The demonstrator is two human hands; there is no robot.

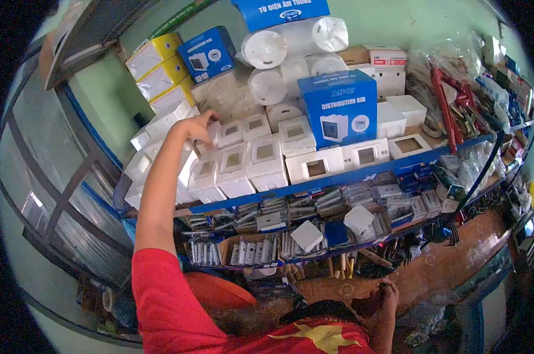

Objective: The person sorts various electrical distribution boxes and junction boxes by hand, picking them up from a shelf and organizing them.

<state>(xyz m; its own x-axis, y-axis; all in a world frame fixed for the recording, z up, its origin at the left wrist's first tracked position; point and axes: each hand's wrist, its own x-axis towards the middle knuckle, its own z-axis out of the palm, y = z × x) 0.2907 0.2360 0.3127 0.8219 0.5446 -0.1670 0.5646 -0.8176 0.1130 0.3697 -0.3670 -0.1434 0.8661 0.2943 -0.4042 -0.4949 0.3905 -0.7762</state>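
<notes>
My left hand (197, 127) is stretched out over the upper shelf, fingers and thumb spread apart at the near end of a small white box (230, 133) with a window in its front. Beside it stand more white windowed electrical boxes (232, 165) in a row, and a beige box (228, 94) with round knockouts lies behind. Low on the right, my right hand (387, 290) hangs near my body with its fingers curled together; whatever it may hold is hidden.
Blue distribution box cartons (339, 112) and plastic-wrapped white rolls (265, 49) crowd the upper shelf. Yellow-and-white packs (159, 76) are stacked at the left. Below, the lower shelf holds white plates (307, 236) and many small packaged parts. Red-handled tools (444, 100) stand at the right.
</notes>
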